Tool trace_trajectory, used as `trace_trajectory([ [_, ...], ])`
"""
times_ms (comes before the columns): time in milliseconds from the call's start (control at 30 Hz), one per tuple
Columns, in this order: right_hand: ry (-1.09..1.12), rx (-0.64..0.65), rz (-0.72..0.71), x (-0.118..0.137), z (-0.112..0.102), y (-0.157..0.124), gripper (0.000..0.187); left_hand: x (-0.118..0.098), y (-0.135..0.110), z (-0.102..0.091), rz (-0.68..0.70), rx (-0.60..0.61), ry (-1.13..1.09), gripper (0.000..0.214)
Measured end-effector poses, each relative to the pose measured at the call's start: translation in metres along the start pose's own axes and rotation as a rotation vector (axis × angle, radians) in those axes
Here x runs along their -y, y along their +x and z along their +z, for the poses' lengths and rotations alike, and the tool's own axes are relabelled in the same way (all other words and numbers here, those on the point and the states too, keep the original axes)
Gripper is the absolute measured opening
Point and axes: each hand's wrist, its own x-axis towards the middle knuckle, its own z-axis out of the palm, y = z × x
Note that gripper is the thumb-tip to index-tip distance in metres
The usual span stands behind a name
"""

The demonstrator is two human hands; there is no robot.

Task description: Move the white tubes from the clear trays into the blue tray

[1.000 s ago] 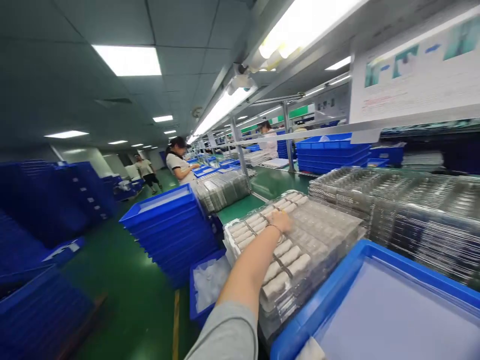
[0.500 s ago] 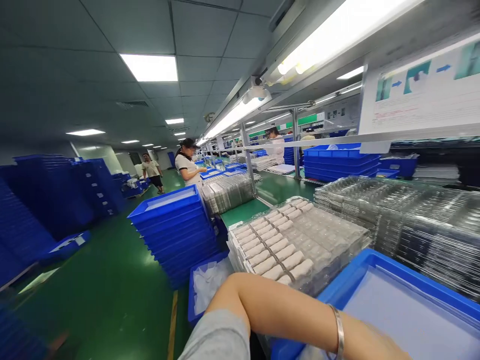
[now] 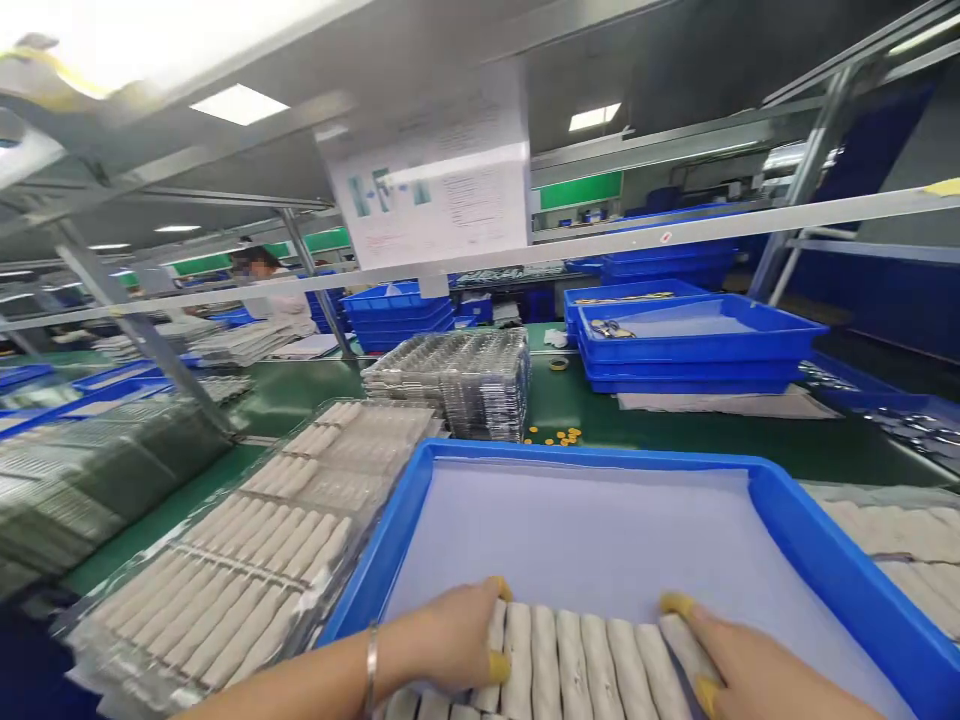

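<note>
A row of pale cloth-like rolls (image 3: 581, 660) lies side by side on the near floor of a blue tray (image 3: 795, 520) lined with white sheet. My left hand (image 3: 450, 645), with a bracelet on the wrist and yellow fingertip covers, presses against the left end of the row, fingers curled round the outer rolls. At the right end my right hand (image 3: 739, 665) lies with its fingers stretched over the last rolls. Left of the tray stands a stack of clear plastic trays (image 3: 247, 560) filled with the same rolls.
More clear trays (image 3: 465, 375) stand behind the blue tray, with small yellow pieces (image 3: 555, 436) on the green bench. Stacked blue trays (image 3: 690, 345) sit at the back right, more rolls (image 3: 900, 545) at the right. A person (image 3: 262, 290) works at the far left behind a rail.
The view has swung right from the aisle to the bench. My left hand left the clear tray stack and came to the blue tray; both hands now rest on a row of rolls there.
</note>
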Motion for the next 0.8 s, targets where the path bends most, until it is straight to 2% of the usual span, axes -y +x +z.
trace_trajectory([
  [100,0.17,0.044,0.063,0.017,-0.014,-0.003,0.065,0.004,0.002,0.001,0.0,-0.037,-0.213,0.038],
  [200,0.414,0.148,0.093,0.042,-0.025,-0.014,0.065,-0.003,0.001,-0.008,0.028,-0.039,-0.499,0.041],
  [333,0.739,0.236,0.048,0.075,-0.029,-0.032,0.064,-0.033,-0.007,-0.017,0.109,0.054,-0.838,0.05],
  [467,1.156,0.326,-0.021,0.093,-0.017,-0.042,0.057,-0.065,-0.016,-0.01,0.273,0.189,-1.112,0.045],
  [567,1.174,0.313,-0.032,0.102,-0.002,-0.046,0.058,-0.075,-0.021,-0.002,0.337,0.268,-1.272,0.046],
  [800,1.127,0.302,-0.041,0.117,0.013,-0.042,0.064,-0.062,-0.027,0.003,0.405,0.228,-1.495,0.058],
])
